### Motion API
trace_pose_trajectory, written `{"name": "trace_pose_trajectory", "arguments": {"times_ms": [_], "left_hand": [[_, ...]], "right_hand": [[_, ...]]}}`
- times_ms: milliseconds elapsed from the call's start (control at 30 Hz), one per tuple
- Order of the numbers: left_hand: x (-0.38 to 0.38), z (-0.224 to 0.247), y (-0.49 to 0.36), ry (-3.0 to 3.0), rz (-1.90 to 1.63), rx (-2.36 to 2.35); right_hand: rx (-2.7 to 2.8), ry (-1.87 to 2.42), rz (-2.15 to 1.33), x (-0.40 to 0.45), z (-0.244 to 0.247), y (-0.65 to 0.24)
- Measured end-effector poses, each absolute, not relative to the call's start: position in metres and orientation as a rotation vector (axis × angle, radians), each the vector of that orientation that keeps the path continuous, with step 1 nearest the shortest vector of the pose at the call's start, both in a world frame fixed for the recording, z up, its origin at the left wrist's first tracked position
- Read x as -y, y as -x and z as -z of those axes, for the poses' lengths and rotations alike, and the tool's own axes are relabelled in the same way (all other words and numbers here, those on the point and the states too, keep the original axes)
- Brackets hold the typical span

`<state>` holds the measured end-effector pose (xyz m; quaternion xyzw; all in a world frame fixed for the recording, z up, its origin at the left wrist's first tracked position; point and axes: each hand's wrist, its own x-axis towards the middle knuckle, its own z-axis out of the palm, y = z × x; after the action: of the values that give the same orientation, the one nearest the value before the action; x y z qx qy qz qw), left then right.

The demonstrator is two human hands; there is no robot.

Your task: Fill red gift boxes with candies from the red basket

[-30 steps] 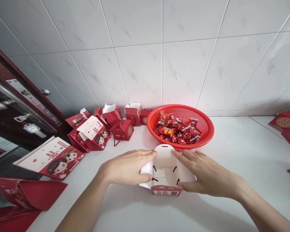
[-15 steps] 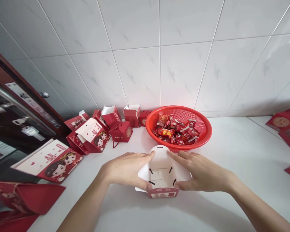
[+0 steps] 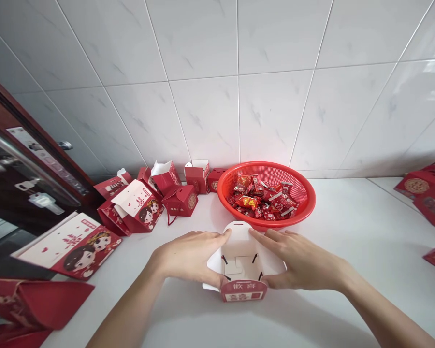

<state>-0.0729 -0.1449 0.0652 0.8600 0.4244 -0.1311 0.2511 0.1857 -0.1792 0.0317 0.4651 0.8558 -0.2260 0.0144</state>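
The left hand [image 3: 190, 256] and right hand [image 3: 304, 261] grip the open box [image 3: 244, 291] on the desk [image 3: 188, 314], seemingly below the candy basket [image 3: 308, 208]; squeezing unevenly could crease its flaps or skew its walls.

I identified an open lane on the white countertop [image 3: 355, 217] between the red basket [image 3: 309, 204] and the far-right red boxes [image 3: 433, 200]. Directly beyond the open box [image 3: 243, 292], the basket blocked low forward passage; the tiled wall [image 3: 268, 116] limited reach behind it. Clustered red cartons [image 3: 139, 208] obstructed the left rear. Nearside, bare surface lay between the left forearm [image 3: 130, 295] and right forearm [image 3: 377, 309].
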Motion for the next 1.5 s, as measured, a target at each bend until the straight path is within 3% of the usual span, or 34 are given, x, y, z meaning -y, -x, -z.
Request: {"name": "trace_pose_trajectory", "arguments": {"times_ms": [433, 900, 1267, 1500], "left_hand": [[0.144, -0.062, 0.065, -2.369, 0.346, -1.2], [0.142, -0.057, 0.066, -2.475, 0.154, -1.172], [0.124, -0.064, 0.07, -2.445, -0.319, -1.074], [0.039, -0.051, 0.037, -2.268, -0.598, -1.147]], "right_hand": [[-2.641, -1.489, 0.739, 0.179, -0.035, -0.191], [-2.919, -1.618, 0.445, 0.183, -0.046, -0.217], [-2.995, -1.935, 0.909, 0.109, -0.039, -0.256], [-2.523, -2.182, 0.568, 0.049, -0.016, -0.245]]}}
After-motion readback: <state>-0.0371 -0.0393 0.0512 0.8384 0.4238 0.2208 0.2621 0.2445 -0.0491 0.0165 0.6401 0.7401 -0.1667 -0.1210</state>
